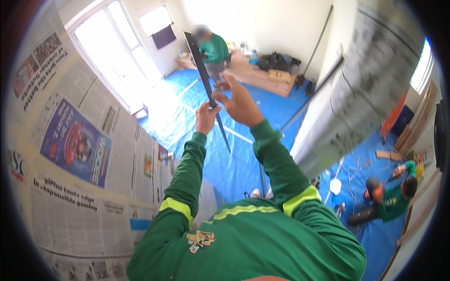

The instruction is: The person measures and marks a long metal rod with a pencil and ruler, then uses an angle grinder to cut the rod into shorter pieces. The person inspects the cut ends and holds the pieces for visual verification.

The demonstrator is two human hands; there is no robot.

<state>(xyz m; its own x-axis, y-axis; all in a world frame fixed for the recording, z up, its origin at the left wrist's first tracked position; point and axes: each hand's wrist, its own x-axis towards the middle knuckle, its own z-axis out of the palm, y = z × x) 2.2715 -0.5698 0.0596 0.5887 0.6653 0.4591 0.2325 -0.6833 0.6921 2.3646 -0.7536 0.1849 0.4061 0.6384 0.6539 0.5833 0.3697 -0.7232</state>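
My left hand (206, 118) is closed round a long, narrow dark strip (200, 65) at about its middle. The strip stands upright in front of me, one end high and the other pointing down over the blue floor sheet. My right hand (240, 104) is just right of the strip, thumb and forefinger bent toward it. A small greyish thing seems to sit between those fingertips, too small to name. Both arms reach forward in green sleeves with yellow bands.
Newspaper (93, 140) covers the surface close on my left. A grey wrapped column (356, 89) stands to my right. Blue sheeting (243, 168) covers the floor. One person (215, 49) stands ahead by stacked boards (262, 75); another (393, 201) crouches lower right near loose cables.
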